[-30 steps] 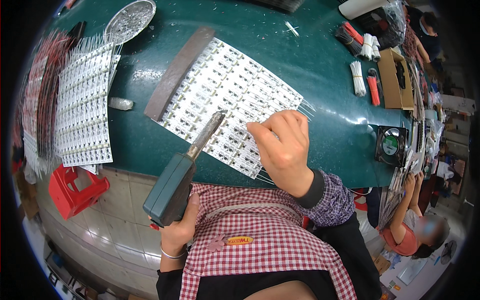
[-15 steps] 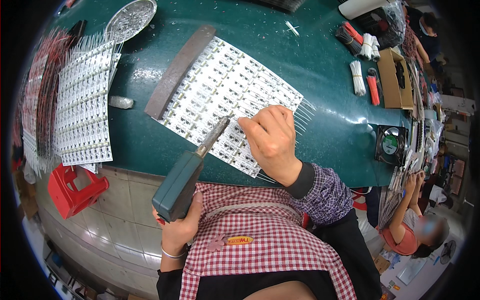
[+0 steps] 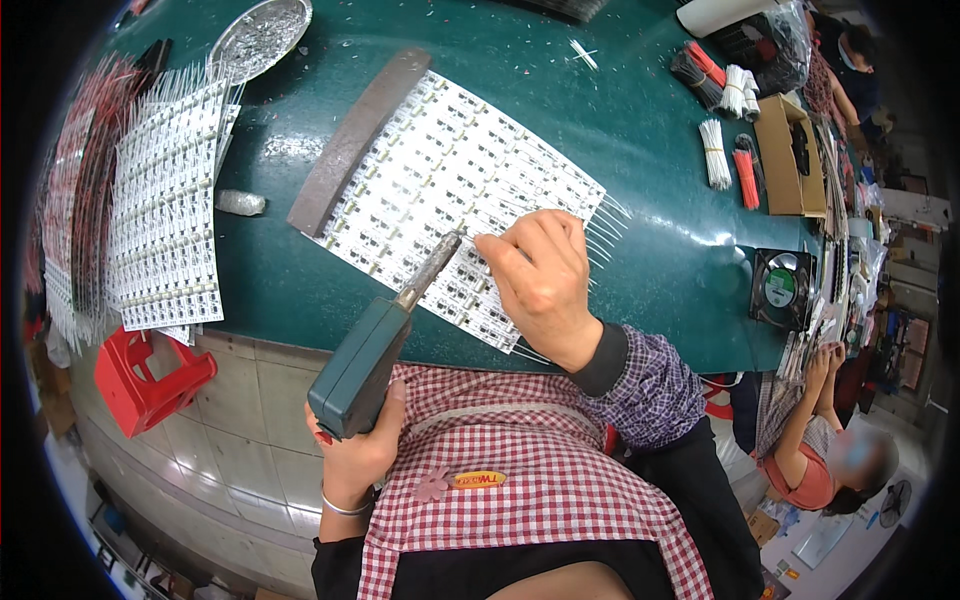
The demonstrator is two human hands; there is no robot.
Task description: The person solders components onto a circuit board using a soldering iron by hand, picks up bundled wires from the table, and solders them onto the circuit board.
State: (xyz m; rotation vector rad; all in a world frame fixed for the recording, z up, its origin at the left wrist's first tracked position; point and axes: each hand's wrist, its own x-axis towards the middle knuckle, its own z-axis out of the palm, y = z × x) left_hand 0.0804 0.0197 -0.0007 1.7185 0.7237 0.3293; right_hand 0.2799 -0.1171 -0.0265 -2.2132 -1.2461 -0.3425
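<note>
My left hand (image 3: 362,455) is wrapped round the handle of a dark green soldering gun (image 3: 358,368). Its metal tip points up and right, reaching the middle of a white circuit board panel (image 3: 425,150) that carries rows of small parts. Just right of the tip, my right hand (image 3: 545,285) is closed in a pinch over the panel. A thin white wire seems to lie between its fingertips, mostly hidden by them. Several white wires (image 3: 605,232) stick out past the panel's right edge. A brown metal bar (image 3: 362,140) lies along the panel's left edge.
Stacked panels with wires (image 3: 170,210) stand at the left, near a silvery lump (image 3: 241,203) and a metal dish (image 3: 262,40). On the right are wire bundles (image 3: 714,155), a cardboard box (image 3: 790,160) and a fan (image 3: 782,288). A red stool (image 3: 150,385) stands below; co-workers sit right.
The soldering gun has shifted very slightly up and right in my left hand. My right hand keeps its pinch almost in the same place.
</note>
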